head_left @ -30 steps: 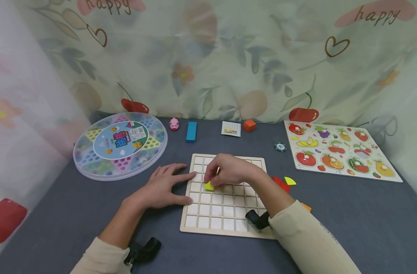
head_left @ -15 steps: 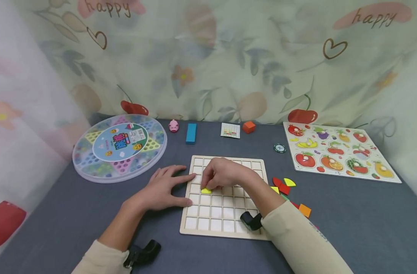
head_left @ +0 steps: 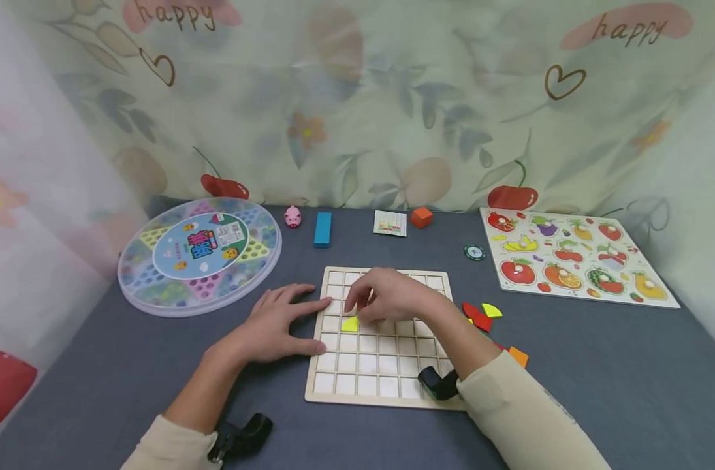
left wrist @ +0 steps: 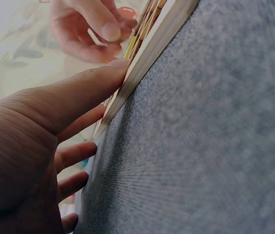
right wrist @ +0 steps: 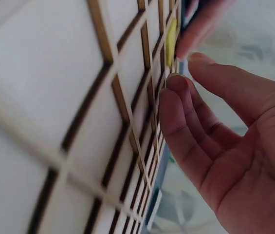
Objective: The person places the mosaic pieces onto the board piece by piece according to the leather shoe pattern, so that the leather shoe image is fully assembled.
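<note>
A pale wooden board (head_left: pixel 357 363) with a grid of square recesses lies flat on the table. One yellow piece with a rounded corner (head_left: pixel 350 324) lies in a cell near the board's left side. Just right of it hovers my right hand (head_left: pixel 392 294), fingers loosely bent; the right wrist view shows a gap between thumb and fingertips with nothing in it. My left hand (head_left: pixel 281 326) is spread along the board's left edge. Its thumb (left wrist: pixel 88 85) rests against the wooden rim in the left wrist view.
Red pieces (head_left: pixel 480 318), a yellow quarter-round (head_left: pixel 491 310) and an orange piece (head_left: pixel 518 356) lie right of the board, partly behind my right forearm. Behind stand a round game box (head_left: pixel 269 274), a blue block (head_left: pixel 322 230), an orange cube (head_left: pixel 421 217) and a fruit puzzle board (head_left: pixel 580 254).
My right hand has let go of the yellow piece, which now lies in its cell, and has drawn slightly away to the right. The left hand keeps its place at the board's edge.
</note>
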Demonstrator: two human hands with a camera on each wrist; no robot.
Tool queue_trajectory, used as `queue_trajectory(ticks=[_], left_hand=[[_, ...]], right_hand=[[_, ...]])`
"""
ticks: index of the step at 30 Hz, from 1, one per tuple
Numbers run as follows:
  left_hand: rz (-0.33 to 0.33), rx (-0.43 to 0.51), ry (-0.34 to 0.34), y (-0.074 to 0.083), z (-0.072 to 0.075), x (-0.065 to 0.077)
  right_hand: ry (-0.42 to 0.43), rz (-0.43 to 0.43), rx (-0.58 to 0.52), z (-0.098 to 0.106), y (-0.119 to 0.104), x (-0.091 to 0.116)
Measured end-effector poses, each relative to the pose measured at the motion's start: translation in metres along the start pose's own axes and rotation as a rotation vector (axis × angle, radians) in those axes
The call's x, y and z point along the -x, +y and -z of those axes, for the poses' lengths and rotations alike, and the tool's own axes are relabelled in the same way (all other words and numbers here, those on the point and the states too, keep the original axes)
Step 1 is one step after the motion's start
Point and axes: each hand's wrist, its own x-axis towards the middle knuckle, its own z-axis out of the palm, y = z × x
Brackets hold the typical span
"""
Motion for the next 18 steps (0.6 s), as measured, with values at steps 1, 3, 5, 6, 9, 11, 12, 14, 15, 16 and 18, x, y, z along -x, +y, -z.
queue_trajectory(ticks=[1, 3, 5, 6, 9, 11, 12, 14, 15, 16, 18], left_hand=[[0.003, 0.000, -0.002, 0.000, 0.000, 0.000], [0.011, 0.000, -0.005, 0.000, 0.000, 0.000], [0.016, -0.003, -0.007, 0.001, 0.000, 0.000], [0.020, -0.003, -0.007, 0.001, 0.000, 0.000], [0.012, -0.002, 0.002, 0.000, 0.000, 0.000], [0.007, 0.004, 0.007, 0.000, -0.001, 0.001], [-0.001, 0.006, 0.011, -0.001, -0.001, 0.001], [-0.003, 0.014, 0.012, -0.001, -0.002, 0.001], [0.000, 0.017, 0.009, -0.001, -0.002, 0.001], [-0.002, 0.020, 0.007, -0.001, -0.002, 0.001], [-0.008, 0.018, 0.007, 0.000, -0.001, 0.000]], right_hand=[[0.014, 0.002, 0.000, 0.002, 0.001, 0.004], [0.040, 0.006, -0.005, 0.007, 0.004, 0.013], [0.063, 0.000, -0.023, 0.012, 0.008, 0.023], [0.075, -0.011, -0.030, 0.014, 0.010, 0.028], [0.101, -0.027, -0.057, 0.021, 0.018, 0.042], [0.120, -0.044, -0.065, 0.026, 0.023, 0.051], [0.129, -0.049, -0.072, 0.028, 0.027, 0.055], [0.145, -0.060, -0.082, 0.033, 0.033, 0.063], [0.155, -0.069, -0.082, 0.036, 0.037, 0.068], [0.165, -0.078, -0.083, 0.038, 0.040, 0.073], [0.188, -0.096, -0.082, 0.042, 0.047, 0.083]])
